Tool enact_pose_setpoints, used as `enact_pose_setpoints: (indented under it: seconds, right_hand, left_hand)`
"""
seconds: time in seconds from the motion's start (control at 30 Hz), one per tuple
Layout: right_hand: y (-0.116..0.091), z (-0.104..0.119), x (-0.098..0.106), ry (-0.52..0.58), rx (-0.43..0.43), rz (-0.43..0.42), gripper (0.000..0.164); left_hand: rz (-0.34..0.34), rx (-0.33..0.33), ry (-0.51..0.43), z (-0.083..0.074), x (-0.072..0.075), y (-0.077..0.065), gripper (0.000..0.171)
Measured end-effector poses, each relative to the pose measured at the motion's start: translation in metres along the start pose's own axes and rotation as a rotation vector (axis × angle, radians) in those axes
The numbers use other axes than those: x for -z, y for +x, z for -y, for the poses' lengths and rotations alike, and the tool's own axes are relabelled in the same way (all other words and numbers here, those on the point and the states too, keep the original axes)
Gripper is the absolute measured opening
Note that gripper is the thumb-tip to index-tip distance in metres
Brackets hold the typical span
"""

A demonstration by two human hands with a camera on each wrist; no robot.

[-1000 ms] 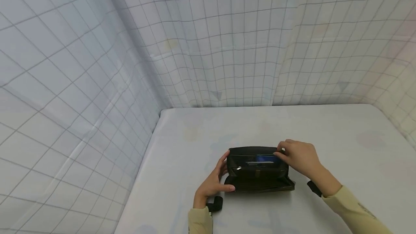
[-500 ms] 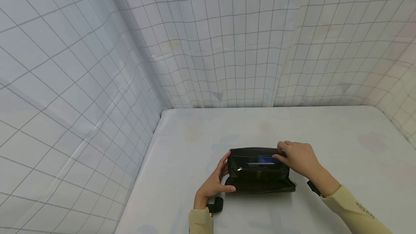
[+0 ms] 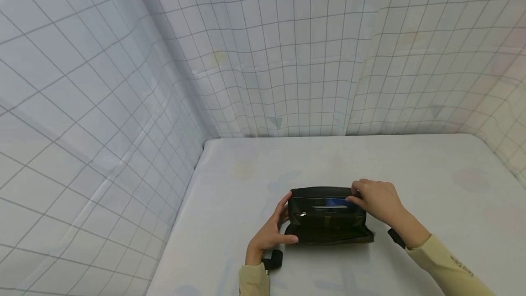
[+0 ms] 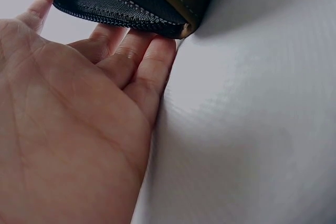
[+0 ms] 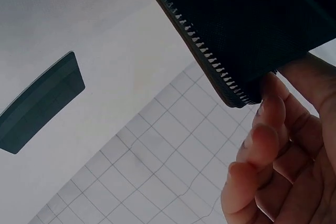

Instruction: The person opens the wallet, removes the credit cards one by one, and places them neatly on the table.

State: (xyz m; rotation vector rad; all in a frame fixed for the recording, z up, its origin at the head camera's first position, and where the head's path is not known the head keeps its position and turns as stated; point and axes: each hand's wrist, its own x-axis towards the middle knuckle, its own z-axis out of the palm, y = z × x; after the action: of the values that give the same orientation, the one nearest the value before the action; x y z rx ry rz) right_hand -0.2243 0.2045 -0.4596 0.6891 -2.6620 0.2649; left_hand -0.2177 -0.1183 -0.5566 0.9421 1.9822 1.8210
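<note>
A dark zip-around wallet (image 3: pixel 324 234) lies spread open on the white table, its inside toward me. Inside show a blue card (image 3: pixel 337 201), pale card edges (image 3: pixel 328 207) and a small metal zip pull (image 3: pixel 302 214). My left hand (image 3: pixel 267 234) holds its left end, thumb at the near edge, fingers at the far corner. In the left wrist view fingertips touch the zipped side of the wallet (image 4: pixel 126 3); the thumb is out of that view. My right hand (image 3: pixel 380 200) pinches the far right corner. The right wrist view shows zip teeth on the wallet (image 5: pixel 252 30) above curled fingers.
The white table (image 3: pixel 230 186) reaches to gridded white curtains (image 3: pixel 287 58) at the back and sides. Black straps (image 3: pixel 273 259) sit at both wrists. A dark green flat piece (image 5: pixel 44 103) of unclear kind shows in the right wrist view.
The head view has shifted very slightly. Both hands and the wallet stay nearly in place; the right fingers shift slightly at the corner.
</note>
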Motion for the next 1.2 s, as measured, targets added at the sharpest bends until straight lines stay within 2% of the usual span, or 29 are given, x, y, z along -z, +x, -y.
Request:
enact_pose_setpoints:
  seconds: [0.13, 0.3, 0.47, 0.73, 0.97, 1.2]
  right_hand:
    - [0.000, 0.001, -0.002, -0.001, -0.022, -0.019, 0.025]
    - [0.002, 0.001, -0.001, 0.030, -0.080, 0.038, 0.025]
    - [0.004, 0.002, 0.002, 0.040, -0.086, 0.083, 0.024]
    - [0.005, -0.001, 0.005, 0.100, -0.069, 0.134, 0.025]
    - [0.008, -0.007, 0.007, 0.201, -0.069, 0.202, 0.027]
    - [0.007, -0.012, 0.005, 0.291, -0.079, 0.232, 0.024]
  left_hand:
    - [-0.004, 0.000, 0.002, 0.000, 0.000, 0.000, 0.106]
    - [0.002, 0.000, 0.002, 0.000, 0.000, 0.000, 0.105]
    - [0.012, 0.005, 0.012, -0.004, 0.000, 0.001, 0.106]
    - [0.031, -0.006, 0.026, -0.035, -0.003, 0.001, 0.106]
    - [0.006, -0.004, 0.026, -0.005, -0.001, 0.001, 0.104]
    - [0.012, 0.018, -0.001, -0.004, -0.001, -0.001, 0.104]
